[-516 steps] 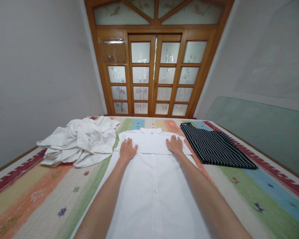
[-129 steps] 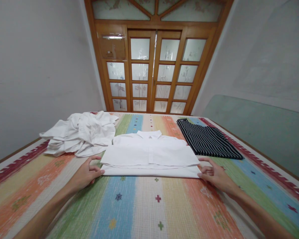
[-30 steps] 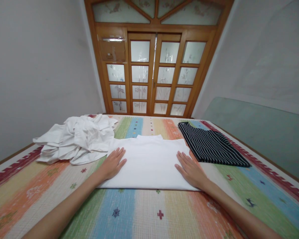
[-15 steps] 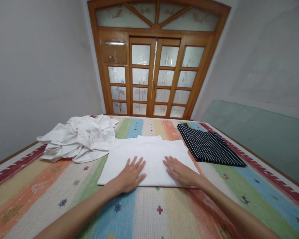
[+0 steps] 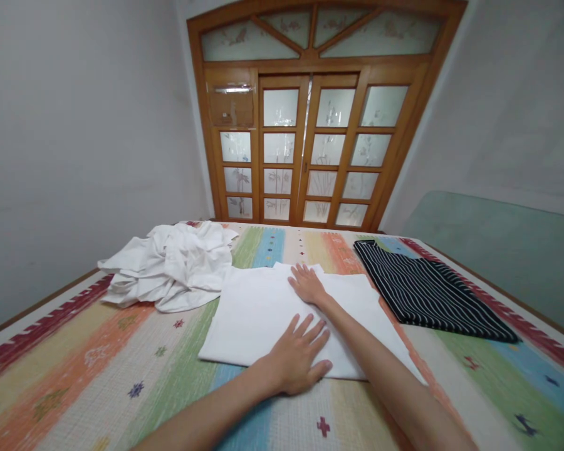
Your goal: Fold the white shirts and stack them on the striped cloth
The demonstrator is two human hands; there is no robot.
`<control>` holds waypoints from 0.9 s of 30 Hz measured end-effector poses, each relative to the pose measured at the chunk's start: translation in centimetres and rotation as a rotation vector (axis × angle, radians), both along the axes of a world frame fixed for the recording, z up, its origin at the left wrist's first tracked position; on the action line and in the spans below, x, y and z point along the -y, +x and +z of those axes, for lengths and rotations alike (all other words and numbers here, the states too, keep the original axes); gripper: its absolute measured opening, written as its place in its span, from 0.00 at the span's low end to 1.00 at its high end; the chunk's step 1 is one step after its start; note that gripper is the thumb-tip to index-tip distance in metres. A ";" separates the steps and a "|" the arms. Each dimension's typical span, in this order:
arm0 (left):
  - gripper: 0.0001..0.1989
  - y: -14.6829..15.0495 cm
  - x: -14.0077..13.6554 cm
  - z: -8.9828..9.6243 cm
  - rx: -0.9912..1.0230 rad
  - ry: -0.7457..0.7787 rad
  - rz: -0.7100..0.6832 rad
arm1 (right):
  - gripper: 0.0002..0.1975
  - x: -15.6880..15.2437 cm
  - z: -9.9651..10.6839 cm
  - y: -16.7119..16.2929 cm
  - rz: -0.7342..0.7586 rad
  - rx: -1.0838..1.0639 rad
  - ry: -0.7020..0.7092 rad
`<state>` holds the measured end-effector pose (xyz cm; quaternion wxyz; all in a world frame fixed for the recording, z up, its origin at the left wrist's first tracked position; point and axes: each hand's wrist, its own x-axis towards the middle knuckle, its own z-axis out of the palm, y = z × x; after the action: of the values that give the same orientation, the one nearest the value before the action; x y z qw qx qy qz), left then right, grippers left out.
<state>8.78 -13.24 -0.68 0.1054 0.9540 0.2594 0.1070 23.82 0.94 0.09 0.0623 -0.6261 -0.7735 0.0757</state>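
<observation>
A white folded garment (image 5: 249,313), which looks like a shirt, lies flat in front of me with a small tab of cloth at its far edge. My left hand (image 5: 301,354) rests on its near middle, fingers spread and pointing away. Farther up, close to the far edge, my right hand (image 5: 306,285) lies flat on the cloth with its fingers stretched out. The right forearm crosses over the garment's right half and hides part of it. Neither hand grips anything.
To the left is a crumpled heap of white cloth (image 5: 178,266). A folded black garment with white stripes (image 5: 427,291) lies at the right. All rest on a colourful striped bed cover (image 5: 122,376). Behind stand wooden doors with glass panes (image 5: 305,150); a pale green panel (image 5: 498,250) borders the right.
My right hand has moved from the garment's right side up and left to near its far edge. The left hand has slid to the right. The view has shifted slightly.
</observation>
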 end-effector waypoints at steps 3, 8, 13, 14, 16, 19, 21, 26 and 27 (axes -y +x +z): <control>0.34 0.1 -0.1 0.0 0.004 -0.016 0.024 | 0.33 -1.4 -0.2 0.6 -0.015 0.024 -0.011; 0.32 0.3 -0.3 0.2 -0.029 -0.046 0.031 | 0.37 -2.2 -0.2 1.5 -0.039 0.023 -0.010; 0.29 -0.7 -0.8 0.2 -0.034 0.006 -0.003 | 0.38 -1.8 -0.3 2.2 -0.104 0.011 -0.011; 0.29 -1.1 -0.9 0.3 -0.042 0.006 -0.015 | 0.37 -1.6 -0.3 2.5 -0.127 0.011 -0.011; 0.28 -1.9 -1.2 0.6 -0.066 -0.006 -0.041 | 0.37 -1.2 -0.3 3.3 -0.176 0.010 -0.010; 0.28 -3.3 -1.8 1.4 -0.115 -0.028 -0.071 | 0.38 -0.4 -0.3 4.8 -0.240 -0.006 -0.011; 0.27 -4.3 -2.2 2.0 -0.146 -0.038 -0.089 | 0.39 0.2 -0.4 5.9 -0.267 -0.025 -0.014; 0.27 -7.4 -4.1 2.4 -0.189 0.003 -0.064 | 0.43 2.1 -0.3 9.1 -0.313 -0.103 0.013; 0.27 -8.1 -4.6 2.4 -0.200 0.024 -0.035 | 0.43 2.6 -0.2 9.7 -0.312 -0.123 0.029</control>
<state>0.69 -8.65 1.71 0.0694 0.9655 0.2506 0.0125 33.47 -1.64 -0.13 0.1295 -0.7319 -0.6626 0.0921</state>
